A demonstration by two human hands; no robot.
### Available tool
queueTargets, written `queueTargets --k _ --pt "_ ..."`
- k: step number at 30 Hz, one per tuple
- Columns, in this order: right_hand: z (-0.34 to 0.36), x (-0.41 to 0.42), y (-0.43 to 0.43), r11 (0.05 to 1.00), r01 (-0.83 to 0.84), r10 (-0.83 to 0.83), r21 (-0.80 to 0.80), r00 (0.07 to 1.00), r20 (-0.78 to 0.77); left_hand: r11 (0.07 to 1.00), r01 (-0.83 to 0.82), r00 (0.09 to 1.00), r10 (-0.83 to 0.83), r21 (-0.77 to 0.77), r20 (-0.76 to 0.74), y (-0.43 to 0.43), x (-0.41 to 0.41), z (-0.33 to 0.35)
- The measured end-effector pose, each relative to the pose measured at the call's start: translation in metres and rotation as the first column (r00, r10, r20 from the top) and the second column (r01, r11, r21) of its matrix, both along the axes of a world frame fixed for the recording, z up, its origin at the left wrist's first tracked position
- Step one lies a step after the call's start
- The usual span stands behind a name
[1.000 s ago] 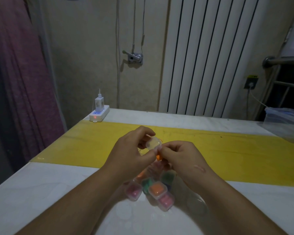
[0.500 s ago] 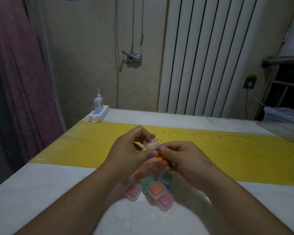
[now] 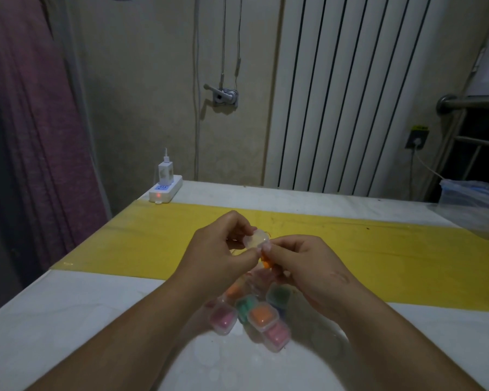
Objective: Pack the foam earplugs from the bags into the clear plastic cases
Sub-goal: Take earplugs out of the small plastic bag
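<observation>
Toward the near edge of the table (image 3: 68, 320), the filled cases (image 3: 261, 316) sit bunched together, pink, orange and green. Just above them, my left hand (image 3: 223, 249) keeps its pinch on the clear case (image 3: 256, 239), thumb and fingers clamped on its rim, held off the table. My right hand (image 3: 302, 263) pinches the orange earplug (image 3: 265, 259) right under that case. And there's the change: a second ago the plug barely peeked out, now more of it shows. I'd say it isn't seated yet. Lid open or not, I can't tell. At the far left corner, the power strip (image 3: 165, 190) glows.
</observation>
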State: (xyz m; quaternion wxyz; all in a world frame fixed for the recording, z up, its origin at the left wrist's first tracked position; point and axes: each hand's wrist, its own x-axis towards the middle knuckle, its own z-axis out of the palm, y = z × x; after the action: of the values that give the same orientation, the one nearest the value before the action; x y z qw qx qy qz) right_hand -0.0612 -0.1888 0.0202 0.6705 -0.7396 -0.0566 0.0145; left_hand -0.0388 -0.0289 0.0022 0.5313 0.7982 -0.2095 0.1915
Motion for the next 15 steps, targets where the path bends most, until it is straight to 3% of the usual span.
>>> queueTargets --k 2,6,15 --pt "-0.002 0.001 0.001 0.996 0.030 -0.027 -0.087 0.999 0.030 0.997 -0.017 1.000 0.015 -0.073 -0.025 0.000 0.000 0.003" --pt "-0.003 0.004 -0.001 0.998 0.066 -0.067 -0.020 0.998 -0.011 0.959 -0.023 0.983 -0.030 -0.284 -0.180 0.002 -0.001 0.011" --pt "-0.003 0.005 -0.005 0.995 0.059 -0.057 -0.078 0.998 0.028 0.976 0.056 0.949 -0.117 -0.211 -0.293 0.005 0.000 0.009"
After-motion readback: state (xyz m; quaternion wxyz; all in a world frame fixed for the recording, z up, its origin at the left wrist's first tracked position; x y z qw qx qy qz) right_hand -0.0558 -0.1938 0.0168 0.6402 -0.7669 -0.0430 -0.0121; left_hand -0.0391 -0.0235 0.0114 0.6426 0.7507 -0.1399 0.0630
